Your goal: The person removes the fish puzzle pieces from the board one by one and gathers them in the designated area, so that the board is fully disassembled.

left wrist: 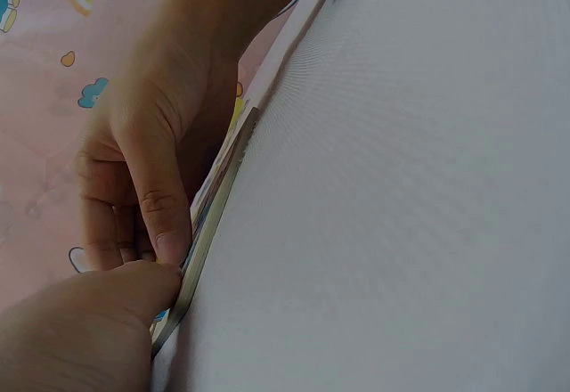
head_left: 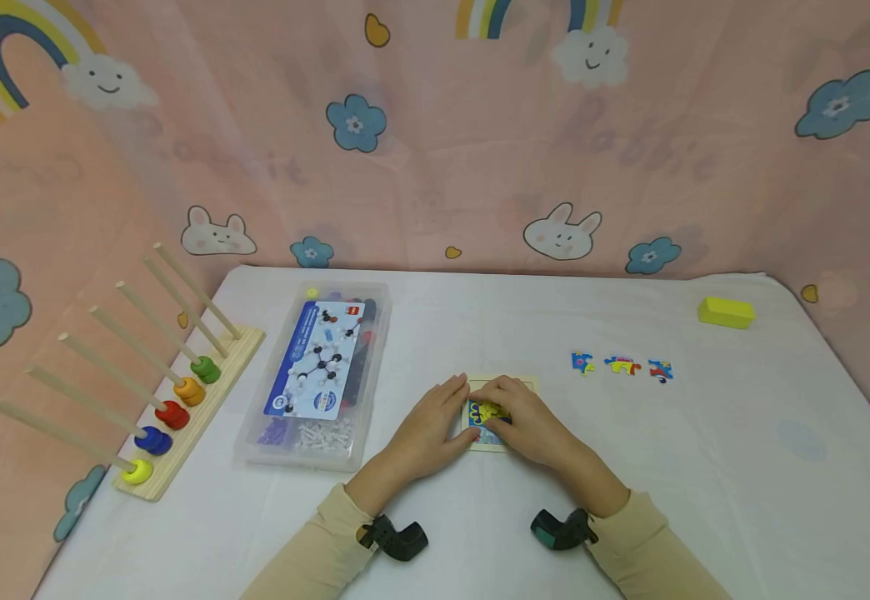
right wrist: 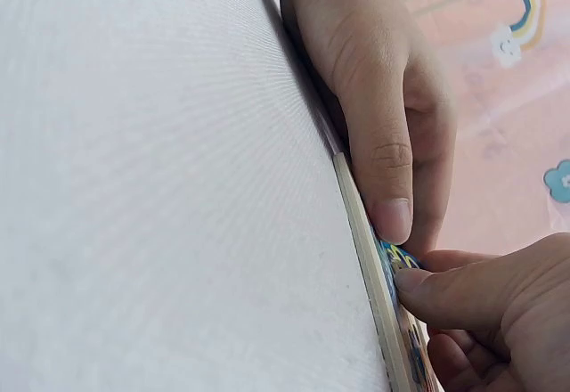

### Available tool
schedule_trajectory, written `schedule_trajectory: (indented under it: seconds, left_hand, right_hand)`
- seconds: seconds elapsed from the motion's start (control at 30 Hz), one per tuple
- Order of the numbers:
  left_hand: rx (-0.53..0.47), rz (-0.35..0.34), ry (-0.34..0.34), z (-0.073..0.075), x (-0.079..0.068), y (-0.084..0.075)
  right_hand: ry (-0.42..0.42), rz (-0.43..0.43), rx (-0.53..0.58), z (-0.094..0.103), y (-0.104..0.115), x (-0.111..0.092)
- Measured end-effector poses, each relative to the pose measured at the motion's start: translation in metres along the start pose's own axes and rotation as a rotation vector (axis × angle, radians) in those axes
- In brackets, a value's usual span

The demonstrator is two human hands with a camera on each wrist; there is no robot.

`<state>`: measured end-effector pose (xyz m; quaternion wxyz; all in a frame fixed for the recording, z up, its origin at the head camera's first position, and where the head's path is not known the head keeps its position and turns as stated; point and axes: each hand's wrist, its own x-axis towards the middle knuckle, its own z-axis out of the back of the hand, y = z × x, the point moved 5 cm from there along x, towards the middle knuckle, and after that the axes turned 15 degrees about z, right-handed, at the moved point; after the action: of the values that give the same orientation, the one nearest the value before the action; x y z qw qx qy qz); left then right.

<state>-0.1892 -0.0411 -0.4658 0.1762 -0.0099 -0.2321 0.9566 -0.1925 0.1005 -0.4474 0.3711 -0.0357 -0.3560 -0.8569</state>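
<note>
A small jigsaw puzzle board [head_left: 489, 447] with a pale frame and a blue-and-yellow picture lies on the white table under both hands. My left hand [head_left: 426, 427] rests along its left side, fingers straight and together, the thumb reaching to its lower left part. Over the picture, my right hand [head_left: 528, 419] bends its fingers, with thumb and index tip down on the pieces; I cannot tell whether they pinch one. In the right wrist view, the right thumb [right wrist: 445, 296] sits at the board's edge [right wrist: 378, 298], close to the left thumb [right wrist: 389, 191].
Three loose puzzle pieces [head_left: 622, 365] lie in a row right of the board. A yellow block [head_left: 726, 312] is at the back right. On the left stand a clear plastic case [head_left: 255, 450] of molecule-model parts and a wooden peg rack [head_left: 168, 467] with coloured rings.
</note>
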Motion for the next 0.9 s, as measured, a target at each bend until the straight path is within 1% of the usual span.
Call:
schedule_trajectory:
  seconds: [0.13,0.23,0.4,0.57,0.73,0.9]
  left_hand:
    - [0.003,-0.002,-0.004,0.000,0.000,0.000]
    - [0.001,-0.001,-0.002,0.001,0.000,-0.001]
    - [-0.007,0.004,0.006,0.001,0.000,-0.001]
    - [-0.016,0.012,0.010,0.001,-0.002,0.000]
    - [-0.021,0.014,0.013,0.001,-0.002,0.000]
    - [-0.014,0.018,0.018,-0.001,0.000,0.000]
  right_hand:
    - [0.003,0.018,-0.016,0.001,0.000,-0.001]
    - [-0.002,0.015,-0.013,0.003,-0.001,-0.001]
    - [-0.012,-0.011,0.025,0.008,-0.004,-0.002]
    - [-0.002,-0.011,0.062,0.013,-0.008,-0.003]
    - [0.005,-0.051,0.078,0.025,-0.016,-0.009]
    - [0.001,-0.125,0.069,0.038,-0.028,-0.020]
